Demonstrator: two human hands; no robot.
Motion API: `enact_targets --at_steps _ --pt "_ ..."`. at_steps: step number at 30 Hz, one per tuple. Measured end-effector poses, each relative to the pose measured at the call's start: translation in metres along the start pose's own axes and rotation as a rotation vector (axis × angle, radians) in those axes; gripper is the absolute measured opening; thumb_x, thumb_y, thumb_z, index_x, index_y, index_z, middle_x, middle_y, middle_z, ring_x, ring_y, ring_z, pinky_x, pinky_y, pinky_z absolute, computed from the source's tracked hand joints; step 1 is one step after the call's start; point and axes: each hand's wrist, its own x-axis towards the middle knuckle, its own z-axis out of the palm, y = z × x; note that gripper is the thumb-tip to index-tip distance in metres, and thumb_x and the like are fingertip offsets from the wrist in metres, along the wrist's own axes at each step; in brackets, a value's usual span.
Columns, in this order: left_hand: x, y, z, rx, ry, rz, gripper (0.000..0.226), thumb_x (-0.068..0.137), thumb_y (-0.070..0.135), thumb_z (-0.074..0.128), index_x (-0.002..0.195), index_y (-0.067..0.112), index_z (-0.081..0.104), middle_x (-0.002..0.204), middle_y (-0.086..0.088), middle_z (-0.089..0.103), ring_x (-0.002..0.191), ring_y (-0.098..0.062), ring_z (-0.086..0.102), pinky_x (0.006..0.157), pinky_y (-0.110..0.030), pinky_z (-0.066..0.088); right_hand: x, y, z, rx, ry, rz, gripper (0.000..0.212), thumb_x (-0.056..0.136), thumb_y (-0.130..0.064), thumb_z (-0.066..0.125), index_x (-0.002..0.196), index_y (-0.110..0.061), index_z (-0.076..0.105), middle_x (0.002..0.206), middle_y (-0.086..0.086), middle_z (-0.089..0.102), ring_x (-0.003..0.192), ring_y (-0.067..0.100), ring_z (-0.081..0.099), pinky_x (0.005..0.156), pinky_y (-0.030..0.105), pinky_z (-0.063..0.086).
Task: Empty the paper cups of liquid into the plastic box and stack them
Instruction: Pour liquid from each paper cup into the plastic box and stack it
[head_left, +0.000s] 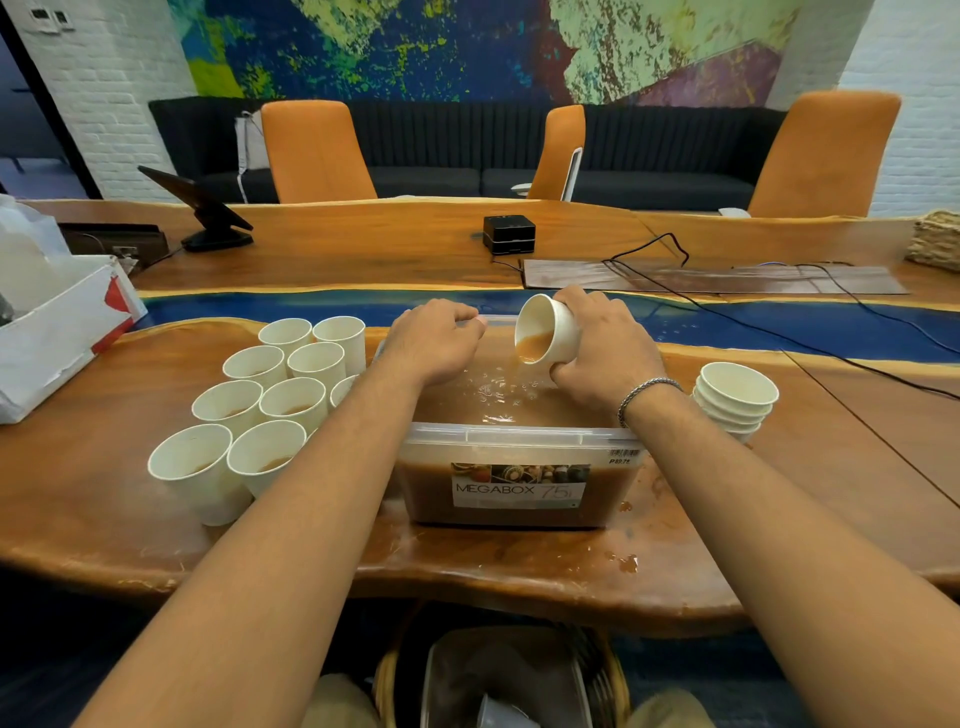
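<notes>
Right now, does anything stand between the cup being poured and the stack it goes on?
Nothing visible. The right hand holds the cup over the box; the stack stands right of the box, top open, only table between.

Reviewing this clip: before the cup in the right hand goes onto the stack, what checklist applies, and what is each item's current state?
1. Tilted cup in the right hand drained: not ok, brown liquid inside.
2. Cup mouth over the plastic box: ok.
3. Left hand steadying the box's far rim: ok.
4. Stack of empties upright, top cup free: ok.
5. Room in the box for the filled cups: cannot tell; the level is already high.
6. Table dry near the box: not ok, drops lie by its right corner.
</notes>
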Motion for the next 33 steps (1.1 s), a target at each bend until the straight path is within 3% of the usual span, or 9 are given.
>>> enact_targets --at_steps 33 --pt "-0.0038 0.0031 -0.0018 -0.013 -0.005 0.002 0.041 0.105 0.041 0.045 0.141 0.027 0.058 0.144 0.002 0.057 0.133 -0.022 0.050 0.111 -0.045 0.041 0.0013 0.0007 0.0015 -0.061 0.008 -0.026 0.074 0.077 -0.025 0.082 0.138 -0.029 0.040 0.133 0.002 0.052 0.124 0.025 0.044 0.100 0.045 0.045"
